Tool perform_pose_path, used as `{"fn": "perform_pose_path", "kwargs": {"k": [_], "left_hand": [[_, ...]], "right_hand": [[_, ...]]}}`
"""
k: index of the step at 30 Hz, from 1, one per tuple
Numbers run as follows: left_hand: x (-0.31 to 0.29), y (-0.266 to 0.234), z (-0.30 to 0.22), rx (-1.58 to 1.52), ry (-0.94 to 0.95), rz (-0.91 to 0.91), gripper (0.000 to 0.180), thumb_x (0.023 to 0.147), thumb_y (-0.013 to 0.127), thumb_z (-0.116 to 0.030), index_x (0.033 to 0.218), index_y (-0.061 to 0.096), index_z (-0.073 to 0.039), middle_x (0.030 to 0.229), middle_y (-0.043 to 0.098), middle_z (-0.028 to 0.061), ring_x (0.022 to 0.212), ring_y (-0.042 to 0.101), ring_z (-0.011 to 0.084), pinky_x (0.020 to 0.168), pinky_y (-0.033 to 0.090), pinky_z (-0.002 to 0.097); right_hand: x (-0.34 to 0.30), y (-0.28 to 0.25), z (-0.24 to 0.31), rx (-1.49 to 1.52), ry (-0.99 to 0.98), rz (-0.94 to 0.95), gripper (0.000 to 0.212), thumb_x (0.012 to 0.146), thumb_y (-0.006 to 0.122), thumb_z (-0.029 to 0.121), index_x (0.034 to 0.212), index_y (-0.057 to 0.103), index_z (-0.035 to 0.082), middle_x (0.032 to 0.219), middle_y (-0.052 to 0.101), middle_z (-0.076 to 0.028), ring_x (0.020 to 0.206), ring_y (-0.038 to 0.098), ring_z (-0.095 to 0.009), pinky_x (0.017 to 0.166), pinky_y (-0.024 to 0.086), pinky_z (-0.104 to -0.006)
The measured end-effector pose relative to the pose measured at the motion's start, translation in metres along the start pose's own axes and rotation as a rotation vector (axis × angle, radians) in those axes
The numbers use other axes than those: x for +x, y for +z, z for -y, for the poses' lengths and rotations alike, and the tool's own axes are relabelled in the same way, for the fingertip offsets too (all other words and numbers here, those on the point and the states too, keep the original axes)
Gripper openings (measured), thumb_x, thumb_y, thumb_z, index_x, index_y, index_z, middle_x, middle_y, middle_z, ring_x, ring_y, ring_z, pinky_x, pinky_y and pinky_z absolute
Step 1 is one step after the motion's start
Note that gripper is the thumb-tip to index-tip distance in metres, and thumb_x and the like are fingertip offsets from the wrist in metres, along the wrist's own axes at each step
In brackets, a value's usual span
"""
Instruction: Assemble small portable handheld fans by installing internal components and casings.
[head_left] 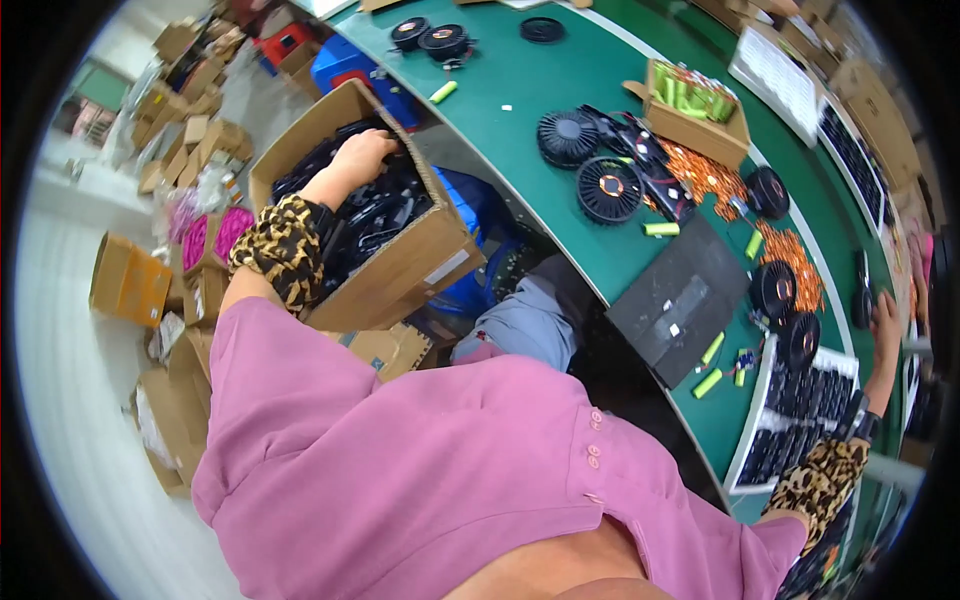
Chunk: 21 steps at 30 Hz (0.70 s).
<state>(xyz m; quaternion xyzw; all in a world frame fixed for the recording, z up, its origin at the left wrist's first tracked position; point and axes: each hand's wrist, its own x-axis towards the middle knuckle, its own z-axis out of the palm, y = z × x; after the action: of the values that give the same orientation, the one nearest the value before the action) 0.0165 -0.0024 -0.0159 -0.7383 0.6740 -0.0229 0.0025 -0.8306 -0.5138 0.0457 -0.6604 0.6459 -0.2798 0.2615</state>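
Black parts (385, 215) in a cardboard box (400, 282) beside the green table (500, 95); rests left hand (363, 158) on the heap with bent fingers, cannot tell whether grasping; holds right hand (885, 326) near a dark object (862, 292), likewise unclear; could spill neighbouring pieces by tugging hard, if snagged.

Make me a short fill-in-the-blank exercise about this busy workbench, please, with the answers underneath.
1. The person's ____ hand is inside the large box of black parts.
2. The tabletop is coloured ____.
3. The small box of green cylinders on the tabletop is made of ____.

Missing words: left; green; cardboard.
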Motion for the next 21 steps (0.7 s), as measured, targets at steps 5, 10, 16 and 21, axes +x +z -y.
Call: {"fn": "perform_pose_path", "kwargs": {"k": [5,10,16,21], "left_hand": [[0.027,-0.002,0.006,0.128,0.058,0.015,0.019,0.068,0.064,-0.006,0.086,0.063,-0.001,0.091,0.061,0.0178,0.093,0.059,0.0367,0.080,0.050,0.0452],[0.007,-0.109,-0.127,-0.290,0.080,-0.338,0.024,0.063,0.070,0.004,0.075,0.050,0.001,0.112,0.061,0.0187,0.105,0.058,0.0372,0.085,0.047,0.0378],[0.042,-0.093,-0.337,-0.554,0.676,-0.423,0.020,0.069,0.073,-0.001,0.080,0.055,-0.002,0.122,0.058,0.0204,0.104,0.060,0.0368,0.087,0.050,0.0376],[0.053,-0.075,-0.383,-0.901,0.774,-0.368,0.048,0.072,0.078,-0.014,0.113,0.055,-0.004,0.120,0.058,0.0182,0.099,0.061,0.0321,0.082,0.052,0.0371]], "right_hand": [[-0.252,0.025,0.108,-0.056,-0.505,-0.020,0.028,0.091,0.057,0.004,0.119,0.062,0.003,0.107,0.065,-0.004,0.091,0.058,-0.010,0.080,0.045,-0.0224],[-0.399,0.129,0.185,0.092,-0.545,0.082,0.032,0.081,0.065,0.003,0.113,0.065,0.004,0.101,0.067,-0.011,0.079,0.065,-0.014,0.072,0.052,-0.0271],[-0.412,0.226,0.213,1.083,0.010,0.572,0.049,0.099,0.050,0.028,0.140,0.037,0.005,0.116,0.057,-0.012,0.085,0.062,-0.014,0.066,0.050,-0.0242],[-0.401,0.219,0.198,0.850,-0.085,0.286,0.031,0.097,0.049,0.018,0.125,0.055,0.005,0.079,0.059,-0.001,0.057,0.053,-0.007,0.053,0.048,-0.0217]]}}
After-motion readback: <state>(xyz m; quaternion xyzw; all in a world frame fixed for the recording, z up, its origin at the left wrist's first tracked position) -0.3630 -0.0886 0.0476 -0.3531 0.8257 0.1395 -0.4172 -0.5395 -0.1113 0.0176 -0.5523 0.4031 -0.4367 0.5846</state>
